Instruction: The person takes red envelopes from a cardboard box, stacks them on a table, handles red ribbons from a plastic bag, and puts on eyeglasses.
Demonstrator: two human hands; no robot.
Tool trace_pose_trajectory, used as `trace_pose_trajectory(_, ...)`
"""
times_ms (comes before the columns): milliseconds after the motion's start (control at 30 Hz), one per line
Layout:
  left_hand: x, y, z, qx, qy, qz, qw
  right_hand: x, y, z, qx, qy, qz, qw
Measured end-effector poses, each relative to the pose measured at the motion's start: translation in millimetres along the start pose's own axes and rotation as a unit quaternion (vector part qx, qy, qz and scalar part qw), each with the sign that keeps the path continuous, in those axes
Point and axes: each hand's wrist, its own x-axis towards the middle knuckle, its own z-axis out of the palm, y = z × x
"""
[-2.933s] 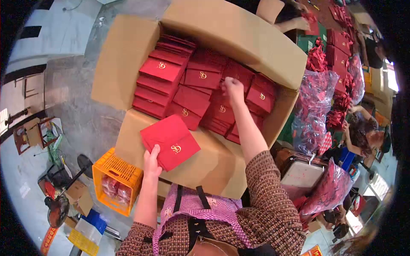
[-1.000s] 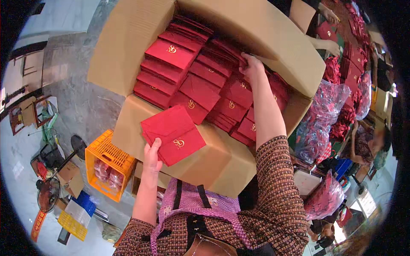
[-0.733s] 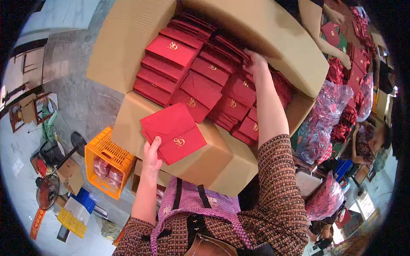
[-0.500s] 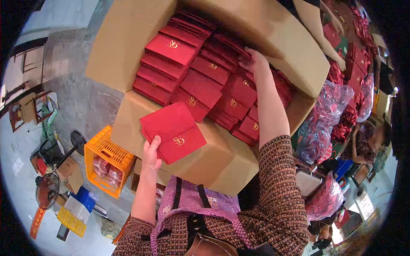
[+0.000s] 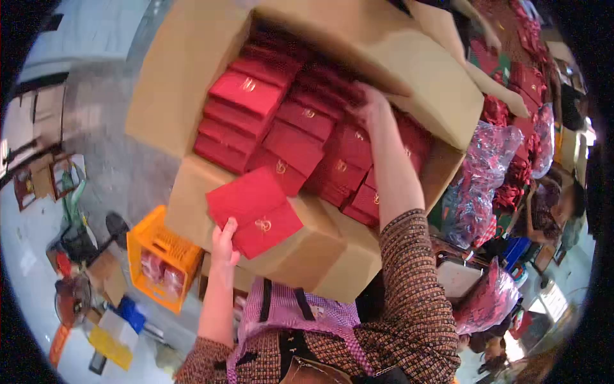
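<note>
My left hand (image 5: 225,242) is closed on the lower left edge of a red envelope with a gold logo (image 5: 256,211), thumb on top, over the near flap of an open cardboard box (image 5: 339,249). Rows of red envelopes (image 5: 243,93) with gold logos fill the box. Toward the box's far right, my right hand (image 5: 372,105) reaches in among the envelopes. Its fingers are blurred and partly lost against the dark red stacks, so whether they hold anything is unclear.
An orange crate (image 5: 163,256) with wrapped packs stands left of the box. At the right lie clear plastic bags of red items (image 5: 480,179) and red stacks. Another person's arm (image 5: 495,89) reaches in at the upper right; a further person is at the far right.
My right hand has gone from the middle envelopes to the far right of the box. My left hand keeps its envelope. The view has shifted slightly, and the other person's arms have moved.
</note>
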Motion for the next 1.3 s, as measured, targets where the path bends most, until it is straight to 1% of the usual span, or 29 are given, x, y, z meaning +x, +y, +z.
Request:
trace_pose_trajectory(33, -4, 3, 8, -0.007, 0.024, -0.010, 1.000, 42, 14, -39, -0.337, -0.084, -0.256, 0.902)
trace_pose_trajectory(67, -5, 3, 12, -0.019, 0.015, -0.004, 1.000, 75, 9, -37, -0.127, 0.033, -0.030, 0.991)
trace_pose_trajectory(133, -4, 2, 15, -0.022, -0.015, 0.014, 1.000, 97, 13, -45, -0.068, 0.024, -0.026, 0.997)
trace_pose_trajectory(167, -4, 2, 12, -0.014, -0.028, 0.025, 0.999, 14, 23, -14, 0.023, 0.019, -0.083, 0.996)
trace_pose_trajectory(200, -2, -1, 7, -0.009, -0.029, 0.026, 0.999, -2, 27, -19, 0.082, -0.032, -0.064, 0.994)
trace_pose_trajectory(233, 1, -3, 4, -0.004, -0.026, 0.026, 0.999, 4, 36, -19, 0.065, 0.001, -0.080, 0.995)
trace_pose_trajectory(267, -3, 2, 12, 0.000, -0.029, 0.019, 0.999, -14, 42, -22, 0.041, 0.008, -0.096, 0.995)
trace_pose_trajectory(300, -4, 3, 13, 0.003, -0.040, 0.021, 0.999, -24, 51, -26, 0.116, -0.049, -0.078, 0.989)
trace_pose_trajectory(333, -3, 4, 13, 0.008, -0.038, 0.019, 0.999, -46, 54, -28, 0.079, -0.015, -0.098, 0.992)
trace_pose_trajectory(367, -4, 4, 13, 0.013, -0.034, 0.017, 0.999, -53, 62, -35, 0.080, -0.020, -0.101, 0.991)
trace_pose_trajectory(400, -3, 3, 13, 0.015, -0.043, 0.020, 0.999, -72, 67, -45, 0.067, -0.075, -0.118, 0.988)
trace_pose_trajectory(433, -2, 2, 13, 0.018, -0.047, 0.026, 0.998, -86, 73, -53, 0.103, -0.107, -0.125, 0.981)
trace_pose_trajectory(467, -1, 1, 13, 0.020, -0.050, 0.032, 0.998, -87, 84, -67, 0.078, -0.110, -0.144, 0.980)
trace_pose_trajectory(533, -2, 1, 15, 0.026, -0.055, 0.046, 0.997, -101, 97, -90, 0.083, -0.157, -0.152, 0.972)
trace_pose_trajectory(600, 0, 0, 14, 0.026, -0.062, 0.040, 0.997, -124, 108, -115, 0.076, -0.183, -0.189, 0.962)
trace_pose_trajectory(667, -1, 1, 20, 0.024, -0.070, 0.035, 0.997, -150, 108, -132, 0.060, -0.174, -0.208, 0.961)
trace_pose_trajectory(733, -8, 3, 30, 0.026, -0.071, 0.046, 0.996, -173, 106, -148, 0.074, -0.183, -0.232, 0.952)
trace_pose_trajectory(800, -12, 4, 48, 0.031, -0.086, 0.058, 0.994, -183, 100, -164, 0.056, -0.155, -0.267, 0.950)
trace_pose_trajectory(833, -17, 5, 57, 0.037, -0.093, 0.066, 0.993, -193, 95, -169, 0.041, -0.147, -0.293, 0.944)
trace_pose_trajectory(867, -24, 9, 72, 0.059, -0.084, 0.073, 0.992, -216, 81, -172, 0.004, -0.134, -0.284, 0.949)
trace_pose_trajectory(900, -25, 9, 83, 0.077, -0.074, 0.091, 0.990, -217, 81, -175, 0.057, -0.152, -0.294, 0.942)
trace_pose_trajectory(933, -26, 9, 91, 0.096, -0.064, 0.109, 0.987, -213, 78, -184, 0.047, -0.152, -0.302, 0.940)
trace_pose_trajectory(1000, -45, 21, 128, 0.100, -0.055, 0.073, 0.991, -225, 72, -189, 0.096, -0.196, -0.332, 0.918)
trace_pose_trajectory(1033, -43, 21, 139, 0.102, -0.088, 0.090, 0.987, -231, 68, -191, 0.118, -0.217, -0.340, 0.907)
trace_pose_trajectory(1100, -26, 13, 146, 0.109, -0.157, 0.136, 0.972, -232, 67, -196, 0.110, -0.207, -0.360, 0.903)
trace_pose_trajectory(1133, -30, 15, 158, 0.110, -0.158, 0.138, 0.971, -236, 65, -197, 0.128, -0.217, -0.359, 0.899)
trace_pose_trajectory(1200, -43, 19, 187, 0.159, -0.204, 0.187, 0.948, -243, 64, -200, 0.159, -0.227, -0.352, 0.894)
trace_pose_trajectory(1233, -51, 20, 200, 0.168, -0.203, 0.183, 0.947, -241, 67, -204, 0.161, -0.227, -0.352, 0.894)
trace_pose_trajectory(1300, -58, 18, 216, 0.217, -0.226, 0.250, 0.916, -236, 70, -209, 0.189, -0.245, -0.339, 0.888)
